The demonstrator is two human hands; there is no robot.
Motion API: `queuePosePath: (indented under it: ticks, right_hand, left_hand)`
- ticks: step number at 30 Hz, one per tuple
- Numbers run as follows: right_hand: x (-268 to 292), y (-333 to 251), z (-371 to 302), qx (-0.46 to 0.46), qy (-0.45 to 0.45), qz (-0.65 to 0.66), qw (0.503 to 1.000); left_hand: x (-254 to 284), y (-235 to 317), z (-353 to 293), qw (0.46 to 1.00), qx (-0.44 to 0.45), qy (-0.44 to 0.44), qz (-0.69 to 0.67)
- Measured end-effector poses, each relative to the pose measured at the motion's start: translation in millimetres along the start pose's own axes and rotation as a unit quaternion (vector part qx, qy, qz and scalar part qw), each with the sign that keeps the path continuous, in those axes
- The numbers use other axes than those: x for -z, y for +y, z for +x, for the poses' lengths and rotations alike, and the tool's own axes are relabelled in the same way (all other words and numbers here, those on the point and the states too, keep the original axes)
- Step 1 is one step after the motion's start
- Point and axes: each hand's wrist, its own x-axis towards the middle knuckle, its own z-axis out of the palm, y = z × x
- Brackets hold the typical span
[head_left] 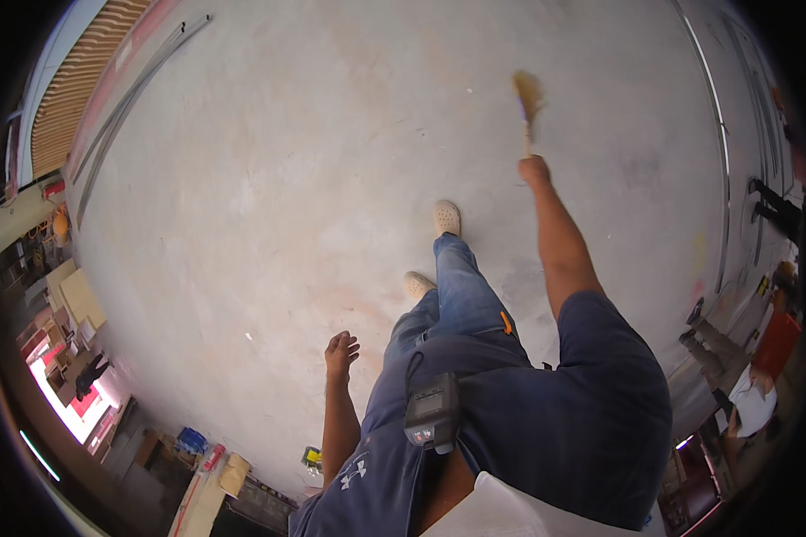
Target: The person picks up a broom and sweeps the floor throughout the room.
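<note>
My right hand (534, 168) is closed around the pale handle of a small broom (528, 94), its yellowish bristles pointing away from me. Motion blurs the bristles, and whether they touch the floor I cannot tell. My right arm reaches far forward. Down at my left side hangs my left hand (341, 352), empty, its fingers loosely bent and apart. Below lies the wide grey floor (331, 188), smudged in places, with a few tiny white bits on it. I stand with one foot ahead of the other in beige clogs (447, 217).
Long grey metal strips (132, 97) lie along the left, and a thin strip (713, 94) runs along the right. Boards (81, 297) and boxes stand at the left edge. A person in a white top (752, 404) is at the lower right, near a red panel (776, 345).
</note>
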Motion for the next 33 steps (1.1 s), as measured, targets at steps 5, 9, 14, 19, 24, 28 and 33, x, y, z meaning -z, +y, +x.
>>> queuePosePath:
  ticks: [5, 9, 14, 19, 24, 28, 33]
  right_hand:
    - [-60, -124, -111, 0.094, -0.11, -0.076, 0.987]
    - [-97, -183, -194, 0.158, -0.229, -0.146, 0.949]
    - [-123, -215, -218, 0.219, -0.27, -0.142, 0.927]
    - [-136, -203, -170, 0.291, -0.281, -0.079, 0.911]
    - [-59, -129, -134, 0.26, -0.263, 0.144, 0.918]
    - [39, -68, -82, 0.054, -0.169, 0.21, 0.961]
    - [50, -38, 50, 0.077, -0.039, 0.1, 0.991]
  left_hand:
    - [-33, -6, -12, 0.999, 0.014, -0.005, -0.032]
    - [-49, -5, -15, 0.998, 0.018, -0.009, -0.058]
    - [-52, 9, -11, 0.998, 0.023, 0.002, -0.059]
    - [-40, 22, 18, 0.999, 0.035, -0.009, -0.02]
    - [-30, 28, 64, 0.999, 0.037, -0.03, -0.025]
    - [-38, 95, 87, 0.999, -0.014, -0.022, 0.028]
    - [-13, 150, 96, 0.995, -0.079, -0.036, -0.042]
